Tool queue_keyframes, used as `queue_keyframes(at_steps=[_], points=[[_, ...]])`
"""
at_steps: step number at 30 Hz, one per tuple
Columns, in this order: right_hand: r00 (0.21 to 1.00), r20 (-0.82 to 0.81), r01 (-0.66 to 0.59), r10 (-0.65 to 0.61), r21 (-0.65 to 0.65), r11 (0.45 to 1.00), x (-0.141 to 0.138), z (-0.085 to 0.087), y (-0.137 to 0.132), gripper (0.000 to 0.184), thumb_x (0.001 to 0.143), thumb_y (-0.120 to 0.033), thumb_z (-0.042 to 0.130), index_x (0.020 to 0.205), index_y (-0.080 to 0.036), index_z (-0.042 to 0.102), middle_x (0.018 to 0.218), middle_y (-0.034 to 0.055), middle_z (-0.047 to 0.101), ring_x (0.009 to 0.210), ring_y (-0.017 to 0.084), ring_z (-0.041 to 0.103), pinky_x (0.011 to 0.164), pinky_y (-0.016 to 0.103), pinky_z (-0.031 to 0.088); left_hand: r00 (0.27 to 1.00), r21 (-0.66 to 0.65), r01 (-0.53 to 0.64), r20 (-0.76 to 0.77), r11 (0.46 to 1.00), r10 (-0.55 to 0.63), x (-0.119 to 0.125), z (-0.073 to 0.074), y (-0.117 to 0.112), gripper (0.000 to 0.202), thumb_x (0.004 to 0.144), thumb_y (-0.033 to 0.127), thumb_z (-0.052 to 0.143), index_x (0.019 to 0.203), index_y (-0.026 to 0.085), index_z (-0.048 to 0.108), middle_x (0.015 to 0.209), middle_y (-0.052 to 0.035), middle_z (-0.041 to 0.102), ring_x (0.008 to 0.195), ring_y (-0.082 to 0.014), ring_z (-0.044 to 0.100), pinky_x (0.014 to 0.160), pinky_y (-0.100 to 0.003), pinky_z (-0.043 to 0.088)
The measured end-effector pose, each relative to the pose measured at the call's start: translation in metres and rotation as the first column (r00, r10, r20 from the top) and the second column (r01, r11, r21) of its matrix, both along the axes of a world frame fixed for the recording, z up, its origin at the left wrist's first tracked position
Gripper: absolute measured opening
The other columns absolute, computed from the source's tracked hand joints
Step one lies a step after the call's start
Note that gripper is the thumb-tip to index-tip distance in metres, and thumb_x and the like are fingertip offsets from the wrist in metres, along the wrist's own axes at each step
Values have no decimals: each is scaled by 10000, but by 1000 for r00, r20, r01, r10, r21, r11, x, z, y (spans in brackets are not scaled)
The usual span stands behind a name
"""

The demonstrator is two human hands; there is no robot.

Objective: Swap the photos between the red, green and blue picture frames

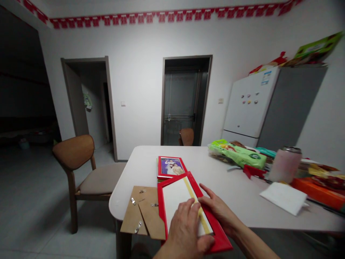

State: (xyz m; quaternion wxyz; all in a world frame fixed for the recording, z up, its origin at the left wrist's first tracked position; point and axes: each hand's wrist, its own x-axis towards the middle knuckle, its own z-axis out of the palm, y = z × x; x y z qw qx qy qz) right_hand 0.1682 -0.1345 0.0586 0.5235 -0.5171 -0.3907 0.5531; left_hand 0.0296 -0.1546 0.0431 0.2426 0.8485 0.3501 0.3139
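Observation:
A red picture frame [221, 235] lies tilted at the near edge of the table, with a white backing sheet [172, 196] carrying a yellow strip set in its opening. My left hand [185, 225] rests on this sheet, fingers laid over it and thumb spread toward the lower edge. Along the frame's right side, my right hand [215, 207] grips the rim, one finger stretched out beyond it. Just behind lies another red frame with a photo [171, 167] of two people. Brown backing board [133, 212] with metal clips sits to the left, partly covered by the frame.
The white table [145, 154] holds a green package [237, 153], a pinkish jar [285, 165], white tissue [283, 198] and an orange box [320, 192] on its right. A wooden chair [74, 153] stands left. A fridge [248, 104] is at the back right.

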Motion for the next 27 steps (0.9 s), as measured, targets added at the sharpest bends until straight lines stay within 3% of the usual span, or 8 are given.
queue_keyframes(at_steps=[6, 12, 14, 17, 19, 21, 24, 27], points=[[1000, 7, 3, -3, 23, 1000, -1, -4, 6, 679, 676, -275, 473, 1283, -190, 181, 825, 58, 662, 666, 175, 628, 651, 326, 490, 999, 39, 38, -3, 999, -38, -6, 7, 2, 700, 607, 347, 649, 1208, 124, 367, 1242, -113, 394, 1122, -250, 341, 974, -363, 273], [998, 27, 60, -61, 52, 997, 1, -5, 8, 685, 641, -259, 537, 1255, -201, 238, 834, 45, 646, 554, 129, 599, 533, 261, 484, 999, 150, -21, -34, 988, 26, -15, 8, 5, 568, 637, 123, 463, 1198, 144, 373, 1164, -78, 462, 1051, -211, 403, 937, -310, 317], [996, 49, 76, -79, 58, 995, 4, -11, 10, 718, 625, -241, 555, 1258, -186, 220, 808, 38, 641, 532, 114, 580, 481, 225, 458, 993, 173, -117, 49, 978, 110, -25, 8, 8, 563, 638, 97, 413, 1195, 161, 368, 1094, -62, 507, 1004, -186, 444, 905, -278, 345], [963, 244, 98, -111, 65, 993, 15, -26, 15, 680, 633, -252, 522, 1244, -115, 255, 614, -7, 618, 462, 108, 536, 417, 198, 397, 913, 99, -378, 204, 920, 353, -52, 5, 17, 498, 671, 128, 382, 1169, 160, 377, 1083, -66, 517, 996, -190, 465, 874, -284, 367], [898, 423, 90, -120, 91, 992, 25, -37, 19, 576, 649, -254, 467, 1189, -84, 361, 523, -24, 593, 447, 119, 525, 419, 202, 379, 847, 5, -487, 248, 873, 471, -72, -2, 23, 452, 686, 170, 384, 1138, 156, 395, 1089, -68, 522, 999, -204, 474, 862, -303, 375], [796, 592, 70, -126, 117, 991, 33, -45, 22, 469, 656, -250, 418, 1094, -96, 482, 574, 2, 628, 514, 141, 560, 472, 215, 399, 818, -78, -526, 225, 847, 529, -89, -13, 26, 433, 687, 206, 397, 1117, 154, 407, 1077, -66, 535, 995, -208, 486, 854, -311, 379], [568, 808, 89, -156, 128, 988, 40, -51, 27, 393, 660, -251, 388, 973, -115, 582, 789, 66, 668, 708, 191, 600, 613, 243, 421, 832, -153, -520, 130, 840, 539, -104, -33, 28, 428, 693, 254, 412, 1109, 156, 418, 1086, -63, 538, 1001, -204, 493, 843, -301, 387], [362, 921, 101, -141, 112, 989, 41, -53, 31, 383, 679, -257, 365, 937, -113, 608, 872, 107, 657, 801, 224, 593, 679, 265, 409, 869, -120, -484, 52, 867, 492, -107, -48, 28, 449, 707, 280, 407, 1135, 147, 407, 1096, -76, 533, 1015, -207, 484, 851, -304, 382]])
